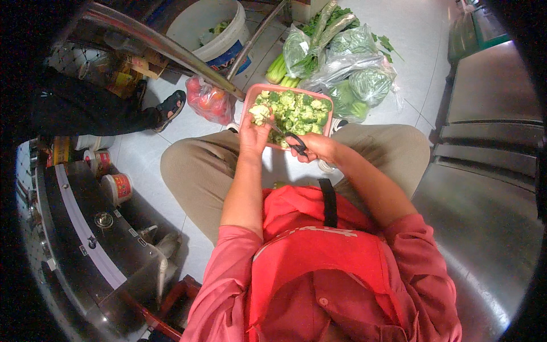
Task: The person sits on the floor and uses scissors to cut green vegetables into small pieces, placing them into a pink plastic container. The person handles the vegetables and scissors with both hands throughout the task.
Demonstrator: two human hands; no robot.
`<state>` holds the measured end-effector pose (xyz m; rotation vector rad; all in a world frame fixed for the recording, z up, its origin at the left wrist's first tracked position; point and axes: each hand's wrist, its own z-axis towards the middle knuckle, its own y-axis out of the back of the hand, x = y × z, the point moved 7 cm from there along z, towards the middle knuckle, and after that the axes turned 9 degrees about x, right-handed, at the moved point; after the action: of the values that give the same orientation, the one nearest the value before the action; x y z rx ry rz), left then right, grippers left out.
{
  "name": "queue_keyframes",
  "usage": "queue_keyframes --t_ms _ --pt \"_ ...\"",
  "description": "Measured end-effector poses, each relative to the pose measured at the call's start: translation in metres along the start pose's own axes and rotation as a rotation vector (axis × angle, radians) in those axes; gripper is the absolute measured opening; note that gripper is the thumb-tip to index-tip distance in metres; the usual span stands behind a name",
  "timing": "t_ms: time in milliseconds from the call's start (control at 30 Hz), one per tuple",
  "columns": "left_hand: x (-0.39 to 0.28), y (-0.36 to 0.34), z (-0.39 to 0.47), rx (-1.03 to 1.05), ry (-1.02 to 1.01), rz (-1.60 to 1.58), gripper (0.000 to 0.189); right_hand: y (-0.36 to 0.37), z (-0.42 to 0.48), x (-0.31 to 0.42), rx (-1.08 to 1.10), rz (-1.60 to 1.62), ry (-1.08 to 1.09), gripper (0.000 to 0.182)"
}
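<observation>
My left hand (255, 136) holds a pale cauliflower or broccoli piece (259, 113) above the left side of a pink plastic basket (287, 87). Black-handled scissors (298, 144) are gripped in my right hand (314, 147), their blades pointing at the piece and partly hidden by my left fingers. Many cut green and pale florets (299, 111) fill the basket, which sits on the floor between my feet.
Beyond the basket lie bagged green vegetables (363, 85) and celery (277, 70). A bag of tomatoes (209, 100) and a white bucket (209, 34) stand left, near a metal rail (171, 47). Another person's foot (171, 109) is close. Steel cabinets (487, 179) flank my right.
</observation>
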<state>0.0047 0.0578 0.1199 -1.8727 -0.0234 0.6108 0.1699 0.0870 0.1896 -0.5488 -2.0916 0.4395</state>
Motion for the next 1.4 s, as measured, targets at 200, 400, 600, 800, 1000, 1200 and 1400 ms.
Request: queue_keyframes --t_ms 200,400,600,800,1000,1200,1400 --pt "-0.001 -0.007 0.0 0.015 -0.052 0.134 0.041 -0.009 0.003 -0.003 0.113 0.223 0.013 0.044" --pt "0.004 -0.012 -0.001 -0.007 -0.067 0.199 0.038 -0.008 0.008 -0.006 0.093 0.222 0.03 0.042" --pt "0.003 -0.008 -0.003 -0.049 -0.081 0.293 0.037 -0.005 0.005 0.0 0.074 0.167 0.03 0.035" --pt "0.003 0.012 -0.004 -0.226 -0.066 0.307 0.035 -0.001 0.006 -0.001 -0.111 -0.064 0.031 0.031" --pt "-0.004 0.026 -0.002 -0.208 -0.106 0.155 0.03 0.007 0.001 0.002 -0.17 -0.228 -0.001 0.03" --pt "-0.01 0.005 -0.001 -0.138 -0.105 0.137 0.028 0.019 -0.005 0.021 -0.168 -0.37 0.006 0.043" --pt "-0.019 -0.018 -0.005 -0.066 -0.148 0.228 0.031 0.007 -0.013 0.027 -0.155 -0.305 0.028 0.048"
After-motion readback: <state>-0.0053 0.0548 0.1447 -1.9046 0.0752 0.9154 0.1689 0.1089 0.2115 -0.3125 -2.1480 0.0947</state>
